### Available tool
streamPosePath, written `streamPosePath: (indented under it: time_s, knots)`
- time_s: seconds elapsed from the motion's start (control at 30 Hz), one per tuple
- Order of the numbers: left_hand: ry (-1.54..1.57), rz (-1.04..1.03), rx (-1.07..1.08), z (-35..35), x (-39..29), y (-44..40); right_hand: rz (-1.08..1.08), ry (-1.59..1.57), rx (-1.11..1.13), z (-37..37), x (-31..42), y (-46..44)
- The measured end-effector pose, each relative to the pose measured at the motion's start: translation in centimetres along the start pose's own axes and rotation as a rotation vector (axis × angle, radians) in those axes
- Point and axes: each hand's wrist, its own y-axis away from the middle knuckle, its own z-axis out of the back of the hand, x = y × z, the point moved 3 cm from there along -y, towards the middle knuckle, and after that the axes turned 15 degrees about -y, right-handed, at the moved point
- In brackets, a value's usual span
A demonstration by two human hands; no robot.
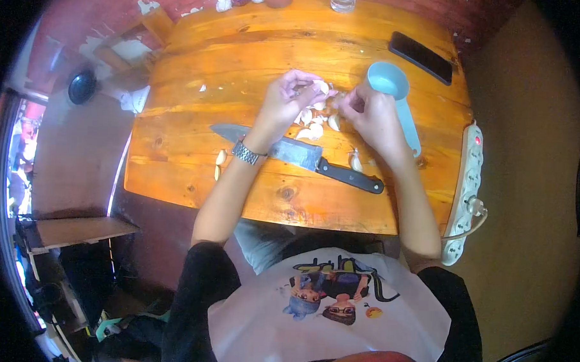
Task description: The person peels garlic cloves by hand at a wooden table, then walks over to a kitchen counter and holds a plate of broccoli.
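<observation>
My left hand [289, 103] pinches a garlic clove [321, 87] between thumb and fingers. Close to it on the right, my right hand [373, 115] has its thumb and fingers pressed together; whatever is in them is too small to make out. Several loose garlic cloves [315, 131] lie on the wooden table just below both hands. A kitchen knife [304, 154] rests flat under my left forearm, blade to the left, black handle to the right. One clove [356, 161] sits above that handle. Left of my wrist are two peeled-looking cloves [221, 157].
A light blue cup with a long handle [408, 121] stands beside my right hand. Behind it lies a dark phone [422, 57]. A white power strip [466, 187] runs along the table's right edge. Garlic bulbs [224, 3] and a clear glass [343, 0] are at the back.
</observation>
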Motion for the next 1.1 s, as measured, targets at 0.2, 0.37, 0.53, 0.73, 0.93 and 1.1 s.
streamPosePath:
  time_s: [0.2,0.37,0.53,0.73,0.93,1.1]
  knots:
    - [-0.284,-0.052,-0.080,0.0,-0.9,0.5,-0.069,-0.367,0.020,-1.5,-3.2,-0.1]
    - [-0.231,-0.068,-0.105,-0.3,-0.2,0.5,-0.203,-0.336,0.136,-1.8,-2.3,0.2]
    - [-0.310,-0.123,-0.140,-0.5,-0.8,0.7,-0.013,-0.390,0.026,-2.1,-2.9,0.1]
    - [-0.335,-0.109,-0.149,-1.1,-1.0,1.0,0.093,-0.194,0.035,-1.7,-1.8,0.3]
    - [-0.697,-0.234,-0.254,-1.2,-1.7,1.3,0.207,-0.077,0.004,-1.7,-0.9,0.6]
    - [-0.784,-0.233,-0.265,-1.6,-2.2,1.7,0.297,-0.007,-0.080,-2.0,-1.1,0.7]
